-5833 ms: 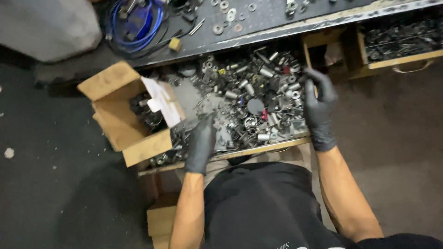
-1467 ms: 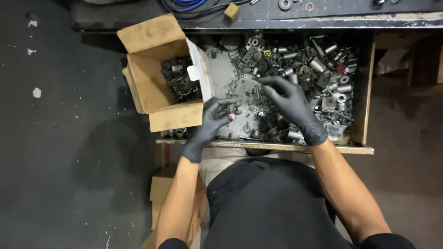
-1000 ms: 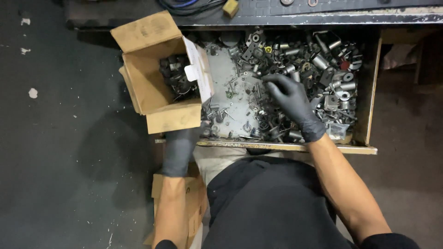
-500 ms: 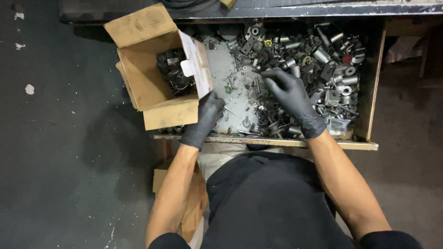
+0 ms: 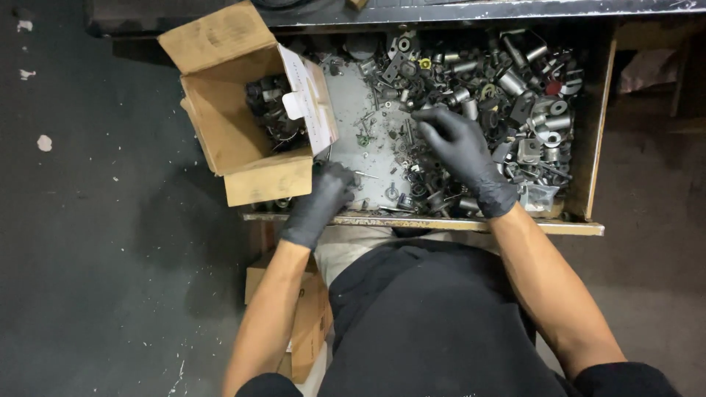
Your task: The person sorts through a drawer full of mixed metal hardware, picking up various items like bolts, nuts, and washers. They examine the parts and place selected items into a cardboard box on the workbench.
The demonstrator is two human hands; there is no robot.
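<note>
You stood over a dark, speckled concrete floor [image 5: 88, 242], facing an open wooden drawer [image 5: 596, 140] pulled out beneath a workbench edge. The drawer held a heap of metal hardware [image 5: 507, 88]: bushings, nuts, washers and screws, thickest on its right side. An open cardboard box [image 5: 220, 125] sat at the drawer's left end with dark parts [image 5: 268, 110] inside. Your gloved left hand [image 5: 323, 198] lay curled just below the box; whether it held anything, I couldn't tell. Your gloved right hand [image 5: 460, 147] pinched at the heap, fingers bent.
</note>
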